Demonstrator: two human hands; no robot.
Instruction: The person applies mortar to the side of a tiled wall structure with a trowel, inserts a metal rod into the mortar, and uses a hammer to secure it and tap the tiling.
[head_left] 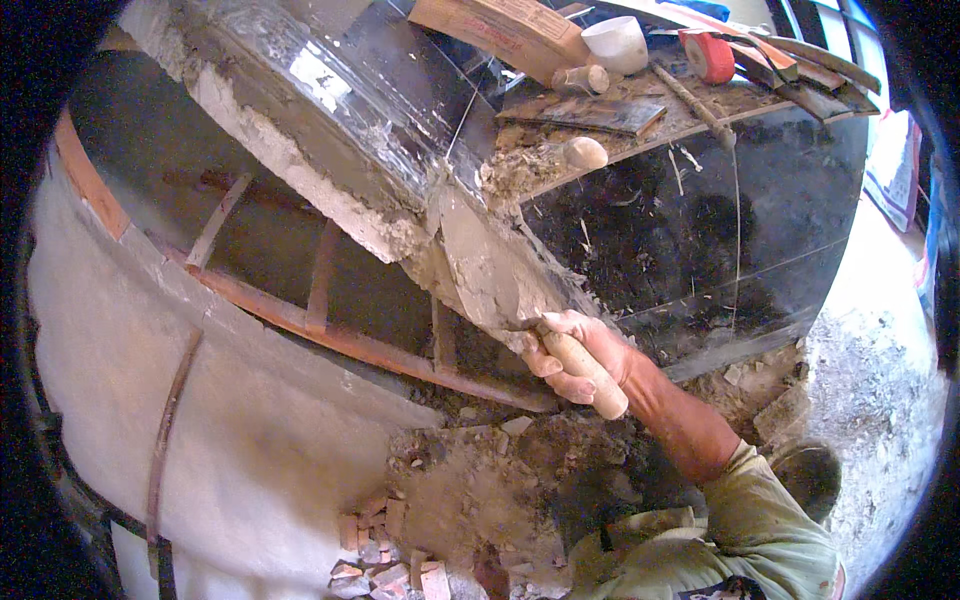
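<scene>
My right hand (610,350) is closed round the wooden handle (590,375) of a trowel, angled up and to the left from the lower right. Its blade (475,270) is coated in grey mortar and lies on or just against the rough mortar edge (400,225) of a long ledge, near its corner beside a dark glossy stone panel (680,240). The ledge's top (370,100) is shiny and dark, with white splatters. My left hand is out of view.
A cluttered board (580,119) holds a long box (490,30), white cup (615,45), red roll (708,55) and rod (695,100). Below the ledge is a wooden frame (320,290) beside a plastered surface (250,440). Broken bricks (395,515) and rubble lie at the bottom.
</scene>
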